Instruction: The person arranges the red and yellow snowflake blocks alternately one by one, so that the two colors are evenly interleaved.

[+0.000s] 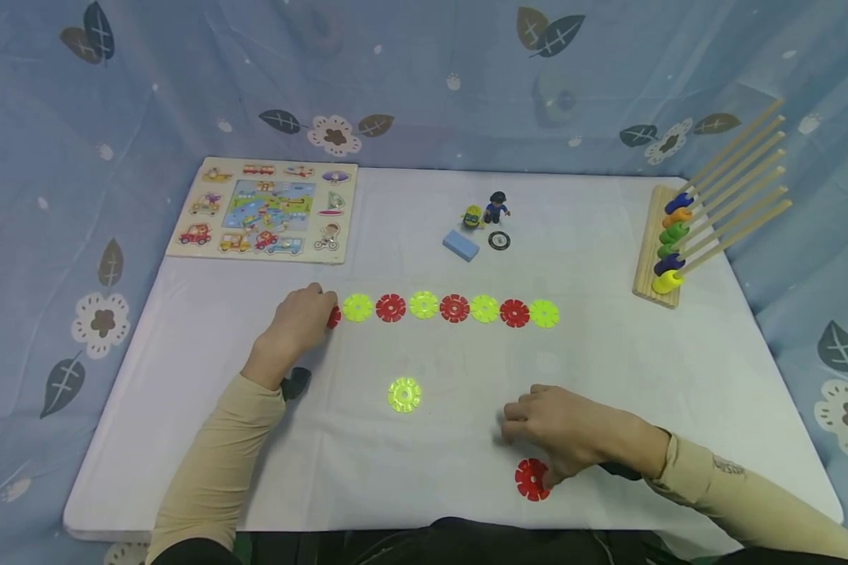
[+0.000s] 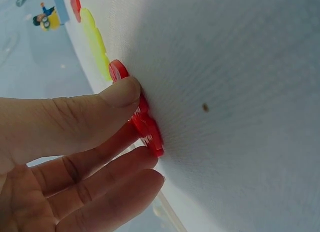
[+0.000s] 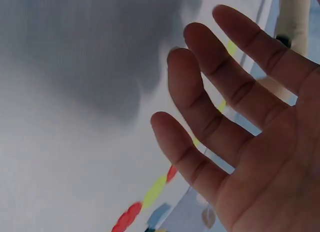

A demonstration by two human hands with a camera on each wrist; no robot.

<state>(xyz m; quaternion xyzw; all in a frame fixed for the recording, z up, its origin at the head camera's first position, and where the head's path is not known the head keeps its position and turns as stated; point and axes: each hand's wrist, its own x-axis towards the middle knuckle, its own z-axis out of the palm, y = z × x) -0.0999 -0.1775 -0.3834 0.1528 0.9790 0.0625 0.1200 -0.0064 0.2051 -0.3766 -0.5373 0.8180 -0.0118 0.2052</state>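
Observation:
My left hand (image 1: 298,323) pinches a red notched plastic disc (image 2: 147,129) between thumb and fingers, at the left end of a row. That row alternates yellow-green discs (image 1: 357,308) and red discs (image 1: 391,308) across the tabletop. My right hand (image 1: 568,428) hovers low near the front, its fingers (image 3: 187,86) spread and loosely bent with nothing between them. Its thumb overlaps the edge of a loose red disc (image 1: 530,479) in the head view. Another yellow-green disc (image 1: 404,395) lies alone between the two hands.
A wooden picture puzzle (image 1: 268,208) lies at the back left. Toward the back middle are a blue block (image 1: 461,245), a black ring (image 1: 498,240) and two small figures (image 1: 496,208). A wooden peg stand (image 1: 660,243) with coloured beads is at the back right.

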